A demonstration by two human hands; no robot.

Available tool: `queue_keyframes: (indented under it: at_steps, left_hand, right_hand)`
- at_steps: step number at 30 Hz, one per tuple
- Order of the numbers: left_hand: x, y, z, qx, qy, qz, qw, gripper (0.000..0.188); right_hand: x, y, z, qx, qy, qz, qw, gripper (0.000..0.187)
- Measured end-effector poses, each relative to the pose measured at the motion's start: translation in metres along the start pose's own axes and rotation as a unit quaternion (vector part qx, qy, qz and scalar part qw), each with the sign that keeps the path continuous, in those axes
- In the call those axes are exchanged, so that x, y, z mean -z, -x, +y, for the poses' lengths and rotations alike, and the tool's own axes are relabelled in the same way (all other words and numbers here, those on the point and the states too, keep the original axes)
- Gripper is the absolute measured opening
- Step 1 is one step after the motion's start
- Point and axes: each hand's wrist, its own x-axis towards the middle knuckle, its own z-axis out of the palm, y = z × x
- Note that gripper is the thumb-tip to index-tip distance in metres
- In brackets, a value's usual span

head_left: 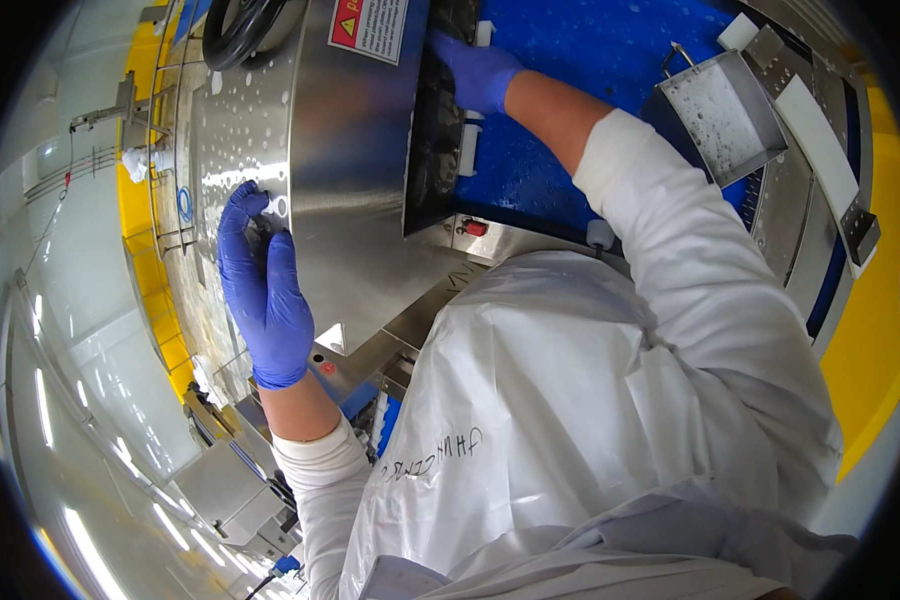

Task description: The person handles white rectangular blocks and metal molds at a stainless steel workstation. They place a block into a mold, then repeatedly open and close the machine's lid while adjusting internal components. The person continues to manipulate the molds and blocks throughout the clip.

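Both my hands wear blue-purple gloves. My left hand [267, 300] lies against the wet top of a stainless steel machine housing [350, 190], its fingers curved and its thumb held apart. I see nothing held in it. My right hand [482, 78] reaches over a wet blue conveyor belt [545, 165] to the dark opening [425, 150] in the housing's side. Its fingertips go into the shadow there, so what they touch or hold is hidden. White blocks [468, 150] line the belt's edge just below that hand.
A stainless steel box with a handle [725, 110], wet inside, stands at the belt's right side. Beyond it runs a white guide strip [818, 140]. A red switch [476, 228] sits near my apron. A black handwheel [242, 30] and a yellow rail [150, 260] are at the left.
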Motion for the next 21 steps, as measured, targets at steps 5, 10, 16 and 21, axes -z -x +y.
queue_keyframes:
  at_steps: [5,10,16,21]
  left_hand:
    - [-0.002,-0.001,0.002,0.0,0.011,-0.005,1.0,0.045]
    - [0.001,0.002,0.001,-0.002,-0.005,0.002,1.0,0.046]
    - [0.0,0.001,0.005,0.016,0.003,-0.01,1.0,0.046]
    - [-0.001,0.001,0.003,0.011,0.002,0.003,1.0,0.046]
  right_hand:
    - [0.025,-0.026,-0.004,-0.047,0.003,-0.056,0.997,0.082]
    - [0.017,0.001,-0.009,-0.046,-0.027,-0.046,0.998,0.081]
    - [0.033,-0.024,-0.016,-0.042,0.024,-0.079,0.996,0.073]
    - [0.008,-0.01,-0.004,-0.011,-0.014,-0.027,0.999,0.071]
